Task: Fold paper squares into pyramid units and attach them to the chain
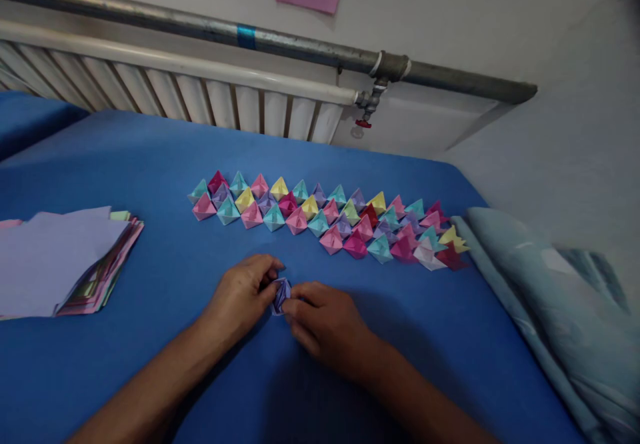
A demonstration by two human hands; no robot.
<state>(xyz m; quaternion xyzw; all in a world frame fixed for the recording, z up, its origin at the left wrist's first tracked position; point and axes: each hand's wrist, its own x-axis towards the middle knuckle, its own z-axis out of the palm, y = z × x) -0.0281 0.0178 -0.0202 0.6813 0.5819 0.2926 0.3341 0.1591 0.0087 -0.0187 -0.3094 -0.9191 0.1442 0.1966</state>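
Note:
A small purple folded paper boat (281,296) is held between my two hands, low over the blue sheet (165,264). My left hand (245,291) pinches its left side with thumb and fingers. On its right edge the fingertips of my right hand (325,317) are closed. The folds of the paper stand partly open toward me, and the fingers hide its sides. Beyond my hands, folded paper boats (296,221) in pink, teal, yellow, purple and red sit in several close rows.
To the left lies a stack of coloured paper sheets (55,257), purple on top. A folded light-blue quilt (560,311) lies along the right edge. Behind are a white radiator (220,101), a metal pipe (310,47) and a red-handled valve (363,124).

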